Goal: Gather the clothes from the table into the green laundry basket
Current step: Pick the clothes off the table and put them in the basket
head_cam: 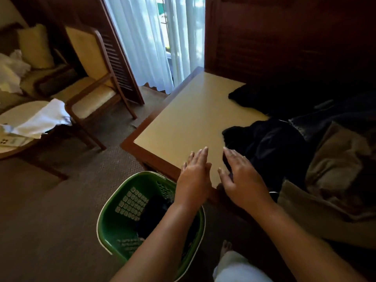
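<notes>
Both hands are stretching out side by side over the near edge of the table [183, 119], palms down, and neither is holding anything. The left hand [194, 173] is hovering flat above the bare cream tabletop, fingers straight and close together. The right hand [242, 177] is lying open with fingers slightly spread, its fingertips at the edge of a dark navy garment [268, 143]; whether it is touching the cloth cannot be told.

More clothes are lying on the right half of the table: a black garment [254, 96] further back, a blue knitted piece [325, 119] behind the navy one, and a heap of tan clothes [335, 161] at the far right, spilling over the near edge.

The green laundry basket [109, 226] is standing on the carpet just beside the table's near corner, under the left forearm. A dark piece of clothing [154, 212] is lying inside it.

To the left, a wooden armchair [91, 94] with pale cushions is standing near white curtains [146, 37]. A white cloth [46, 117] is draping over a small round table [18, 143]. At the bottom, the person's leg [234, 267] in pale trousers is showing.
</notes>
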Tool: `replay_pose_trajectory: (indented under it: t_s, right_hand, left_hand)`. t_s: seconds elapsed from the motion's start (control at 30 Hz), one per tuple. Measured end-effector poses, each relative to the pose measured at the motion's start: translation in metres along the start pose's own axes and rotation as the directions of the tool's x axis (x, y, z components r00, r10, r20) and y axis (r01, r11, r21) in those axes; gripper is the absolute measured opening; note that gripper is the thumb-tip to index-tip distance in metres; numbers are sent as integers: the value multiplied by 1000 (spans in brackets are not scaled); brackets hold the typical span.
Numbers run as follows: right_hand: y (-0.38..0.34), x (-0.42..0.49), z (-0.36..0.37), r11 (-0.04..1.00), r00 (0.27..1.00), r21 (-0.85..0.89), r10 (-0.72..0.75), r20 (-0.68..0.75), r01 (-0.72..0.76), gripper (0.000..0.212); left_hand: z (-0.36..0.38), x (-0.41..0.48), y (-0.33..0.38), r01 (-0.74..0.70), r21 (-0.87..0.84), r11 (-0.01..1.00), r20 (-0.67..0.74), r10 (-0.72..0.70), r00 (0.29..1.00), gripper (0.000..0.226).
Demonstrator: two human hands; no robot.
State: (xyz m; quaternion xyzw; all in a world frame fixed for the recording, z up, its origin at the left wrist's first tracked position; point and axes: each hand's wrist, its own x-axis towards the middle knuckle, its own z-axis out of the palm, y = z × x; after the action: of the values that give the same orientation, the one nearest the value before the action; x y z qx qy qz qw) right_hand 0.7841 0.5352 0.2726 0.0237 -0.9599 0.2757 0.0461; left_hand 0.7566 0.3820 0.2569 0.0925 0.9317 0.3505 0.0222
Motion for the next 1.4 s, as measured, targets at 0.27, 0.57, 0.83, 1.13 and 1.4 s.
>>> replay_pose_trajectory:
  t_s: [0.27, 0.57, 0.83, 1.13, 1.4]
  right_hand:
    - [85, 21, -64, 990, 986, 24, 144, -79, -142, 61]
    - [152, 38, -113, 973, 962, -30, 223, -157, -230, 58]
    - [191, 16, -158, 911, 875, 52, 408, -260, -409, 60]
    - [221, 4, -185, 857, 786, 123, 509, -350, -500, 58]
    - [250, -31, -177, 749, 695, 151, 658, -289, -646, 61]
  left_hand:
    - [54, 61, 67, -153, -38, 987, 146, 157, 977, 57]
    - [98, 115, 147, -245, -36, 969, 220, 247, 944, 59]
    - [133, 137, 202, -394, -76, 916, 295, 399, 868, 57]
    - [163, 164, 272, -524, -102, 846, 391, 519, 760, 62]
    - [197, 148, 266, -577, -7, 816, 697, 418, 583, 109]
